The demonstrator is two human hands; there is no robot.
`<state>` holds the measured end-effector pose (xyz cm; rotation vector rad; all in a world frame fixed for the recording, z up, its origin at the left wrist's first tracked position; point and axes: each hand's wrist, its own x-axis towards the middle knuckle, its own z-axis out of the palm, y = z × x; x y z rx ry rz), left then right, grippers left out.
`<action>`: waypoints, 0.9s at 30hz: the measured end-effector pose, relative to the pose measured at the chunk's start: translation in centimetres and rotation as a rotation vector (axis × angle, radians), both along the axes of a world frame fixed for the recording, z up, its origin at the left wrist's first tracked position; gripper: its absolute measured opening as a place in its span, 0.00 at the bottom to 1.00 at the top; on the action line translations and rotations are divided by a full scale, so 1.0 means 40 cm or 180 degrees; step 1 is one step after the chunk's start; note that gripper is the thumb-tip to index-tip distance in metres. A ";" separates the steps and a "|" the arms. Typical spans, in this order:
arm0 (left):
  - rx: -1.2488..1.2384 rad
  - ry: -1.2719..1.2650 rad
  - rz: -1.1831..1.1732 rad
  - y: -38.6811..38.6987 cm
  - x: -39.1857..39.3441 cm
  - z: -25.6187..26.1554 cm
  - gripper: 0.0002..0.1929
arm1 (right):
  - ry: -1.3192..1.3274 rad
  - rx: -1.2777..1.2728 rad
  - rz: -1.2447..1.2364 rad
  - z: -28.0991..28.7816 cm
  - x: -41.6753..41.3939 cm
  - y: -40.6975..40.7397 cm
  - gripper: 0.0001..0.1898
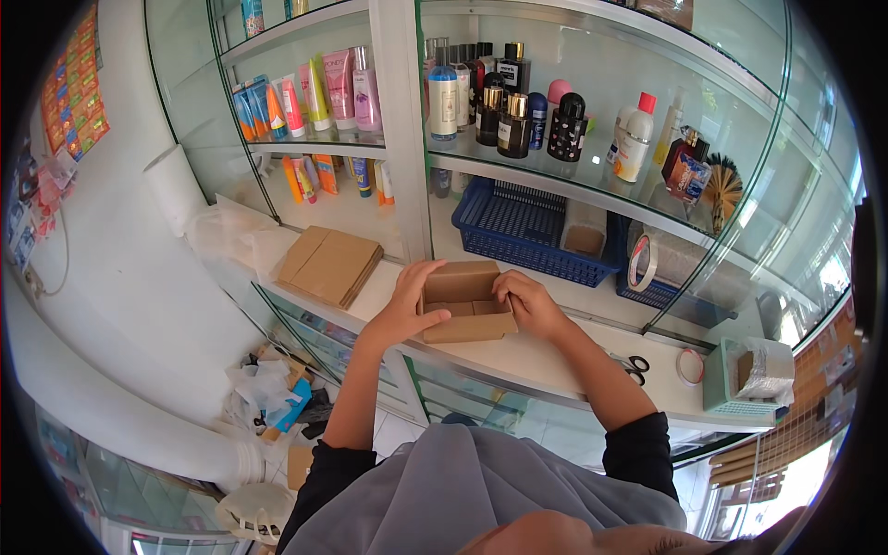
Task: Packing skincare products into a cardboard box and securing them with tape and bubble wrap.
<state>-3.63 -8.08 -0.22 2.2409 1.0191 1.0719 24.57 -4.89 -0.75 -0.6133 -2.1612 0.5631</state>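
Note:
A small cardboard box [466, 325] with its top open stands on the white counter ledge before me, and its inside shows bare cardboard. My left hand [409, 305] holds the box's left wall, with the thumb near the front edge. At the right wall, my right hand [528, 300] grips the edge with its fingers bent over into the box. Left of the box lies a stack of flattened cardboard boxes [329, 263]. Partly behind my right forearm is a pair of scissors [635, 368] with black handles.
Behind the ledge, a blue plastic basket [534, 253] holds a wrapped roll. A tape roll [643, 262] leans nearby; another tape roll [690, 366] lies beside a green basket [739, 395]. Glass shelves [596, 156] above carry bottles and tubes. Plastic waste [267, 388] lies on the floor, left.

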 end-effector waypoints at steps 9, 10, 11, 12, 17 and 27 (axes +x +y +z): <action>-0.1189 -0.0561 -0.0412 -0.011 -0.011 -0.017 0.66 | 0.0063 -0.0014 -0.0086 -0.010 0.002 -0.001 0.16; -0.1216 -0.0670 -0.0425 -0.010 -0.008 -0.024 0.67 | 0.0113 -0.0018 -0.0147 -0.012 -0.001 -0.001 0.17; -0.1243 -0.0779 -0.0438 -0.010 -0.004 -0.032 0.67 | 0.0115 -0.0021 -0.0144 -0.012 -0.003 -0.001 0.17; -0.1247 -0.0784 -0.0420 -0.012 -0.003 -0.042 0.67 | 0.0209 0.0098 -0.0288 -0.007 -0.011 -0.004 0.19; -0.1461 -0.1159 -0.0352 -0.022 0.037 -0.050 0.68 | 0.0589 -0.0514 -0.0238 -0.052 0.003 0.020 0.25; -0.1007 -0.0956 -0.0250 -0.024 0.047 -0.054 0.62 | 0.0492 -0.0392 -0.0085 -0.058 0.011 0.033 0.25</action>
